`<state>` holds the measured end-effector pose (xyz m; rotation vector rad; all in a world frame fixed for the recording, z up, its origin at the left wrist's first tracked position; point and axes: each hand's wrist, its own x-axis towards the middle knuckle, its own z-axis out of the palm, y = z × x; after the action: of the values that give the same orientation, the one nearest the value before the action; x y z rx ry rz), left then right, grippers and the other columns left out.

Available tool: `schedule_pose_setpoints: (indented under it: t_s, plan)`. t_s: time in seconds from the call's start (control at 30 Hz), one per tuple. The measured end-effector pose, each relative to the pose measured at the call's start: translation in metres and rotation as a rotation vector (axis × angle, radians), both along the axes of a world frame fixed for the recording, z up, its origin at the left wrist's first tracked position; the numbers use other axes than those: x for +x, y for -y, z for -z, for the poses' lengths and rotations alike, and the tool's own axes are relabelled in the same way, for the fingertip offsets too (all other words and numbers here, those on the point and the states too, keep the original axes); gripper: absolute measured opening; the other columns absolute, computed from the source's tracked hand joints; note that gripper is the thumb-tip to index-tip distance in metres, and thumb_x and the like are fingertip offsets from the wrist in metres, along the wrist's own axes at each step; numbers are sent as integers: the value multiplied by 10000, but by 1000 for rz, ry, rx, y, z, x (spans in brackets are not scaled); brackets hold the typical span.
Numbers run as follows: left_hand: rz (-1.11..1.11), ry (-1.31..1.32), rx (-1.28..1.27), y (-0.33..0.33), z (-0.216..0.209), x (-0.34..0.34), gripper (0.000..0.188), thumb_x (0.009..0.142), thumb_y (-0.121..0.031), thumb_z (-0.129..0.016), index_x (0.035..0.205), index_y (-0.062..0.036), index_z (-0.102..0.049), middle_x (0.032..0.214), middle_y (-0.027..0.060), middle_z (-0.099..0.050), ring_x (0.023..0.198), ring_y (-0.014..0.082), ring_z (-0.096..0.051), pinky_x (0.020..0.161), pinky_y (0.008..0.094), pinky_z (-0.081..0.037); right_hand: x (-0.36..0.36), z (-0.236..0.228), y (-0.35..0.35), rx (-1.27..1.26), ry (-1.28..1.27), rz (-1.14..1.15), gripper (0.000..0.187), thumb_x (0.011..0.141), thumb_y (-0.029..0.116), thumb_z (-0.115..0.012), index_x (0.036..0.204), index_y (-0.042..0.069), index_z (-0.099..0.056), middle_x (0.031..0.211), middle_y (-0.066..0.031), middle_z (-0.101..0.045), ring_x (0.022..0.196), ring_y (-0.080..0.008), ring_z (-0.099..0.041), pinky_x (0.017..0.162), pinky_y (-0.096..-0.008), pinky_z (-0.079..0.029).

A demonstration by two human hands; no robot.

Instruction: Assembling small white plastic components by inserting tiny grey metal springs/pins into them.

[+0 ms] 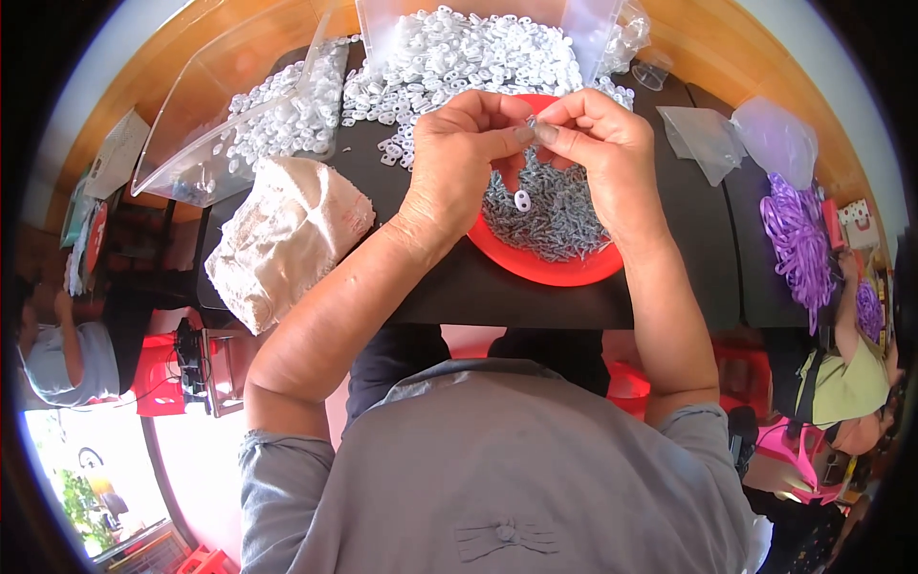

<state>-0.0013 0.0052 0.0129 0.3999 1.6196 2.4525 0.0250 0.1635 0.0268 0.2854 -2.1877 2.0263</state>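
Note:
Above a red bowl (541, 278), my left hand (469, 153) and my right hand (604, 148) meet with their thumbs and fingertips pinched together. A small grey screw-like piece (532, 121) shows between the fingertips, closest to my right thumb. What my left fingers grip is mostly hidden. Many thin grey screw-like pieces (550, 225) fill the bowl. Just under my left fingers is a white oval piece with two holes (522, 201); I cannot tell whether it is held or lies on the grey ones.
Heaped white pieces (478, 53) spill from a clear bin at the back. A tilted clear box (191, 134) and more white pieces stand left. A cream cloth (287, 239) lies by my left forearm. Plastic bags (703, 143) and purple ribbon (798, 244) are right. People sit either side.

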Motion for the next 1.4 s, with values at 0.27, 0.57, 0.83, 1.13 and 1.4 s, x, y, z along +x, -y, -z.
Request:
schedule_pose_setpoints:
  t_s: [0.27,0.57,0.83,1.13,1.4]
  plan:
    - [20,76,14,-1,12,8,92,896,-44,-633,952,28,-620,773,78,-622,592,141,-566,516,255,-443,6,9,9,-100,-103,69,49,871,35,-662,909,9,-648,840,-34,-662,758,-88,-609,673,-210,-458]
    - [-22,84,59,9,12,7,129,941,-102,-572,932,24,-596,810,87,-615,590,162,-563,503,265,-431,3,10,8,16,-118,74,100,913,83,-624,952,0,-663,822,-20,-650,741,-79,-601,677,-217,-469]
    - [-15,83,13,8,11,6,101,916,-79,-598,883,16,-609,730,51,-609,544,107,-534,431,239,-408,2,5,2,182,-81,41,58,890,50,-631,881,-6,-642,763,3,-616,699,-48,-544,631,-206,-456]
    - [18,74,-7,7,13,5,109,900,-88,-613,870,17,-614,713,54,-611,518,107,-532,416,234,-401,1,10,1,45,-122,22,58,879,11,-626,915,-2,-670,816,-9,-649,739,-53,-576,653,-203,-477]
    - [34,60,-27,10,14,5,137,917,-115,-608,911,21,-623,751,76,-620,559,126,-550,442,245,-415,6,6,9,54,-155,80,103,874,0,-616,949,7,-686,835,-17,-670,749,-65,-604,655,-213,-497]
